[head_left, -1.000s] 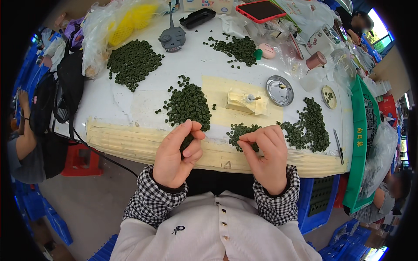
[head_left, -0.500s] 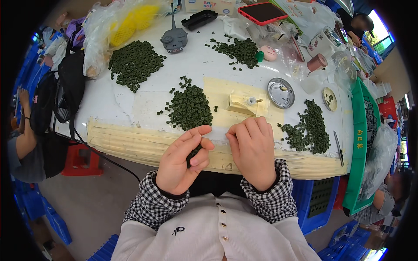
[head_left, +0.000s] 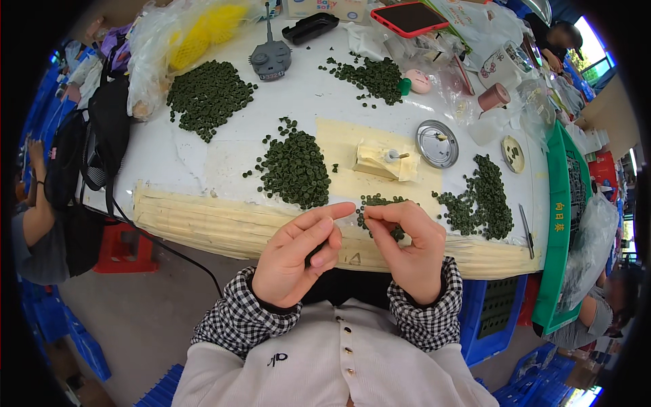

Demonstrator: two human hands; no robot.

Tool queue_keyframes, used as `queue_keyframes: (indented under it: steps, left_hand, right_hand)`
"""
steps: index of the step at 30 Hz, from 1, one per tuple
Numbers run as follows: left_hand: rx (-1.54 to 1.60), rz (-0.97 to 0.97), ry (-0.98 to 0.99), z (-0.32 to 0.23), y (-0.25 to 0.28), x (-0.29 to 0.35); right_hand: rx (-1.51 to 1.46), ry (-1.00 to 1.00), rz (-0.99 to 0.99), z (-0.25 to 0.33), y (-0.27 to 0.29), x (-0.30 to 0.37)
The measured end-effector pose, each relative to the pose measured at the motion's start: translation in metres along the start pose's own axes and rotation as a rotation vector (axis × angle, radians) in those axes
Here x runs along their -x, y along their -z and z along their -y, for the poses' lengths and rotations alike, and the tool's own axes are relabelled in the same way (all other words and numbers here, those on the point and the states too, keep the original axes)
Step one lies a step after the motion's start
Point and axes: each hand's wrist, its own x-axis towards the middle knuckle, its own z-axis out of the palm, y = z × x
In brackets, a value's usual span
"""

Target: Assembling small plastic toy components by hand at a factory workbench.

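Note:
My left hand (head_left: 296, 261) is above the table's near edge, its index finger stretched to the right and its other fingers curled over small dark green wheel-like pieces (head_left: 313, 255), mostly hidden. My right hand (head_left: 412, 245) faces it, thumb and index finger pinched close to the left fingertip. Whatever sits in that pinch is too small to make out. Just behind the right fingers lies a small heap of green wheel-like pieces (head_left: 381, 201), partly covered. A larger heap of them (head_left: 296, 169) is beyond my left hand. A taped block with a metal pin (head_left: 385, 161) stands farther back.
More green heaps lie at the far left (head_left: 209, 98), far middle (head_left: 374, 80) and right (head_left: 489, 197). A grey toy tank turret (head_left: 270, 60), a round metal lid (head_left: 437, 144), a red-cased phone (head_left: 409, 19), tweezers (head_left: 526, 230) and a green tray (head_left: 557, 224) sit around the tabletop.
Both hands have shifted to the right and slightly nearer to me. The small heap behind my right hand now shows. My right thumb and index finger are extended further in a pinch.

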Motion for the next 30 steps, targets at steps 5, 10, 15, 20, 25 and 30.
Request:
queue_keyframes:
  steps: [5,10,15,20,25,30]
  left_hand:
    - [0.031,0.084,-0.024,0.004,0.016,0.0]
    - [0.059,0.009,-0.013,0.0,0.006,0.0]
    - [0.046,0.034,-0.012,-0.001,0.004,0.0]
    - [0.077,0.098,-0.015,0.003,0.013,-0.002]
    - [0.052,0.045,0.003,0.003,0.007,-0.002]
    - [-0.005,0.003,-0.02,0.007,0.001,-0.002]
  right_hand:
    - [-0.103,-0.059,0.008,0.001,0.001,0.001]
    - [-0.107,0.033,0.0,-0.001,0.003,0.0]
    - [-0.149,0.014,-0.001,0.001,0.004,0.003]
    - [-0.211,-0.079,0.003,0.005,0.002,0.007]
    - [-0.16,0.09,-0.031,0.008,0.0,0.004]
    - [0.019,0.14,-0.049,0.013,-0.005,0.006]
